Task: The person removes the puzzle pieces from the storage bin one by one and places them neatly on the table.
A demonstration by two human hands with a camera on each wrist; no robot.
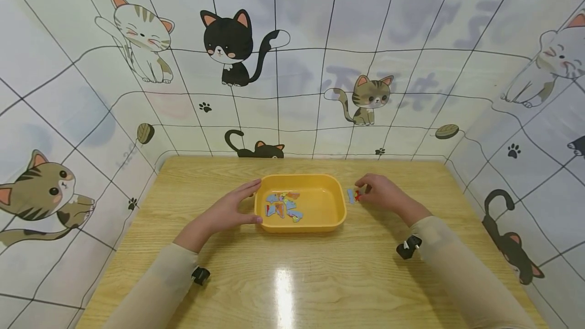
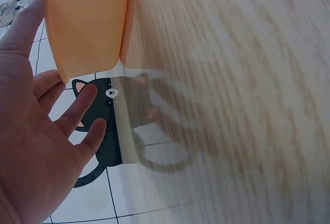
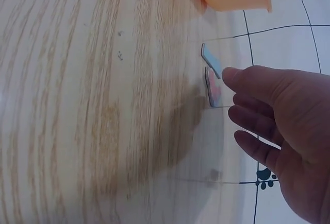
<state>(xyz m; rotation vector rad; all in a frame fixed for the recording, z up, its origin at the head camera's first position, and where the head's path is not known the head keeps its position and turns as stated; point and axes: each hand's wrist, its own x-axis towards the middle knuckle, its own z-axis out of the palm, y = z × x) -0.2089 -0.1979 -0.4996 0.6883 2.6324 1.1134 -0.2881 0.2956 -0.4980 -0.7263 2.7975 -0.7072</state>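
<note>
A shallow yellow plastic tray (image 1: 324, 204) stands on the wooden table, with several small printed puzzle pieces (image 1: 280, 209) in its left half. At its left end my left hand (image 1: 230, 210) rests spread out, fingertips and thumb right at the rim; the left wrist view shows those fingers fairly straight against the tray's end wall (image 2: 87, 28). Just right of the tray lie two loose pieces, a light blue one (image 3: 210, 60) and a red one (image 3: 212, 87). My right hand (image 1: 381, 194) is over the red piece, thumb and fingertips beside it, loosely bent with nothing between them.
Wood-grain table (image 1: 228, 273) spreads toward me from the tray. A white cloth printed with cats and grid lines (image 1: 301, 65) rises behind the table and on both sides. Small black devices (image 1: 409, 247) hang at both sleeve cuffs.
</note>
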